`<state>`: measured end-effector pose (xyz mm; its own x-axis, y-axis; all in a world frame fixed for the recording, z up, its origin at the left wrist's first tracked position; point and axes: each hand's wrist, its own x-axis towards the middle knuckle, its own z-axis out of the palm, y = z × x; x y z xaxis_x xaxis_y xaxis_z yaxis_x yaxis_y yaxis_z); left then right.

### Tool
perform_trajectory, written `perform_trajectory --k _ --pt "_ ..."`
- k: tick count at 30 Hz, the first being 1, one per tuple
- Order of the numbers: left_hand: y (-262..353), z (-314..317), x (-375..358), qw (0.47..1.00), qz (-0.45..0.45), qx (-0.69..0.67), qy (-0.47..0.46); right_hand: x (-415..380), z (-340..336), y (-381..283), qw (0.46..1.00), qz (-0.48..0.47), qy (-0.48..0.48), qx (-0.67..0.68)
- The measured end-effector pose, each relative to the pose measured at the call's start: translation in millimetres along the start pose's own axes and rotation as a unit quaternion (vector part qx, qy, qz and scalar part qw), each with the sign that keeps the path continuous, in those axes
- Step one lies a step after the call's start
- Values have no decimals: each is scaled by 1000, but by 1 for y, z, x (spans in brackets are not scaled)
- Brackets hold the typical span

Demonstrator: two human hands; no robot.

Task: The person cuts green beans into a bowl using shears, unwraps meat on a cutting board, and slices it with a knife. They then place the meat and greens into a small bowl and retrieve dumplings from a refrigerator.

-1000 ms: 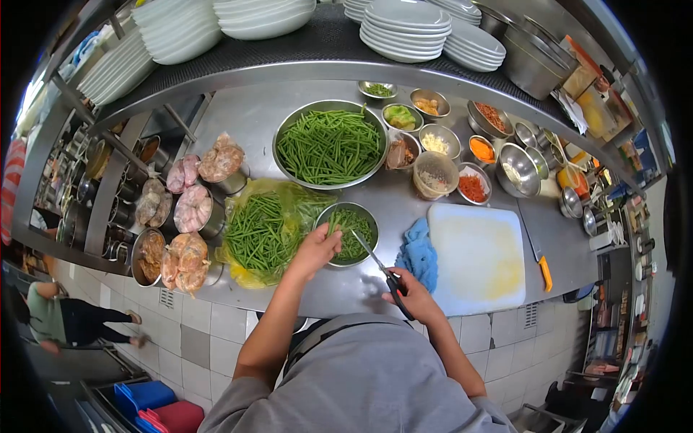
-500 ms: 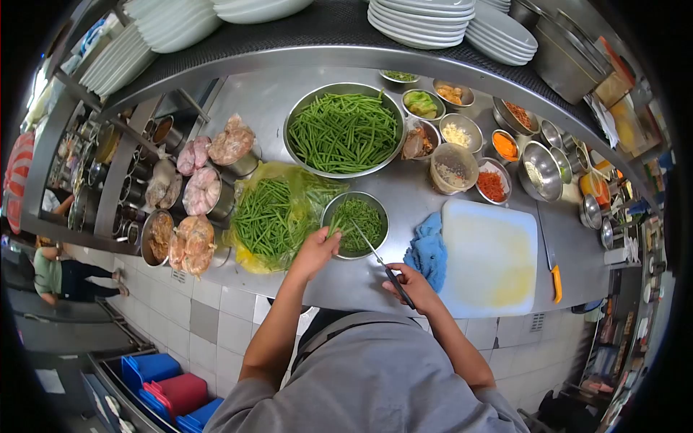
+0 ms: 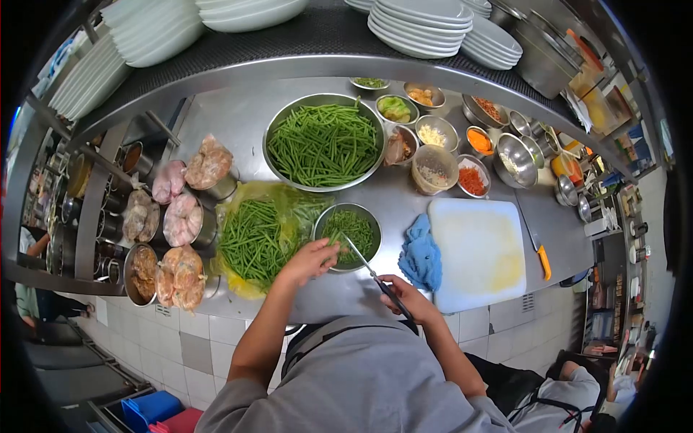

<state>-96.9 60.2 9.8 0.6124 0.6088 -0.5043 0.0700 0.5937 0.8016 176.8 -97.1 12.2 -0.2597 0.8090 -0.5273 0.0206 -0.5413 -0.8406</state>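
Observation:
My right hand point(image 3: 406, 298) is closed on the dark handle of scissors point(image 3: 364, 263), whose blades reach over a steel bowl point(image 3: 377, 238) of cut green beans point(image 3: 355, 225). At the left rim of that bowl, my left hand point(image 3: 312, 261) is closed, its fingertips together; a small bit of green shows at them. Left of the bowl, long green beans point(image 3: 253, 232) lie in an open yellow plastic bag point(image 3: 245, 287). A large steel bowl point(image 3: 268, 160) behind holds more whole beans point(image 3: 325, 141).
A blue cloth point(image 3: 421, 254), a white cutting board point(image 3: 476, 252) and an orange-handled knife point(image 3: 543, 261) lie to the right. Ingredient bowls stand behind them. Bagged meat point(image 3: 182, 278) sits at the left. Stacked plates point(image 3: 419, 25) fill the overhead shelf. A person point(image 3: 556, 397) is at lower right.
The whole view has shifted. The green bundle that stood out from my left fingers is now barely visible. A person has come into view at lower right.

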Motion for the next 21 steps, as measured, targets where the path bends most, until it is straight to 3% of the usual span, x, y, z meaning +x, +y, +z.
perform_trajectory --k 4,10,15,21 --pt "10 0 9 1000 -14 -2 -3 -4 3 1 988 16 -41 151" --pt "6 1 17 999 -12 -29 -21 -6 3 -1 984 -12 -65 162" --pt "4 1 19 998 12 -6 -64 -7 0 5 997 -2 -22 73" --pt "5 -2 14 999 -8 17 -47 -12 -8 6 999 9 29 -36"
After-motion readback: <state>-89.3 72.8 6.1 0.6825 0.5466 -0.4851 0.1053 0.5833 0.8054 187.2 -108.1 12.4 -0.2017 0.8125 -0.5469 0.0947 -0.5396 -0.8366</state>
